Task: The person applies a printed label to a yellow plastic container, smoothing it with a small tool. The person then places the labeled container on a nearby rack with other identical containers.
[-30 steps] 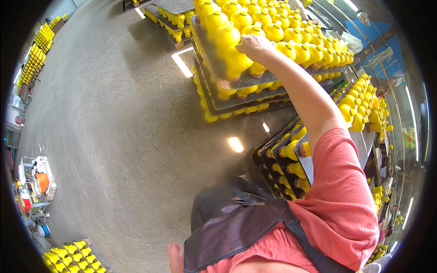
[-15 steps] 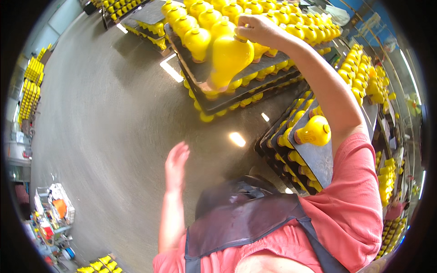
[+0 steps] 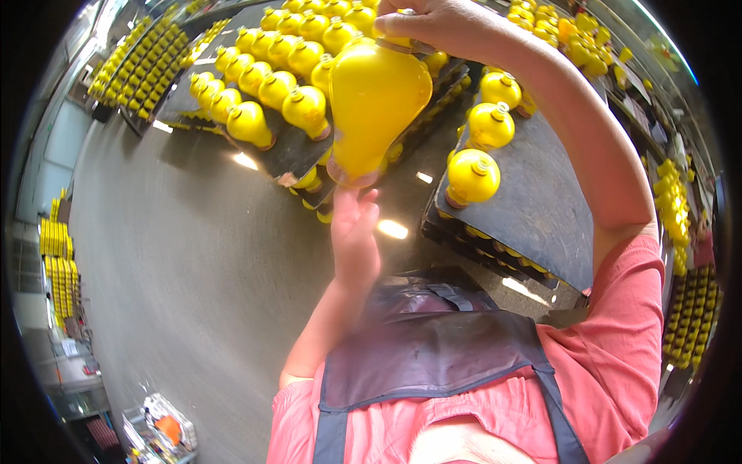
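While your right hand grips one yellow jug by its neck, your open left hand touches its base; three jugs stand on the dark board.

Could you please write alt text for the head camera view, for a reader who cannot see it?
A person's right hand grips the neck of a large yellow bulb-shaped bottle lifted above the floor, while the left hand reaches up under its base. Behind it, dark trays hold rows of matching yellow bottles over a grey floor.
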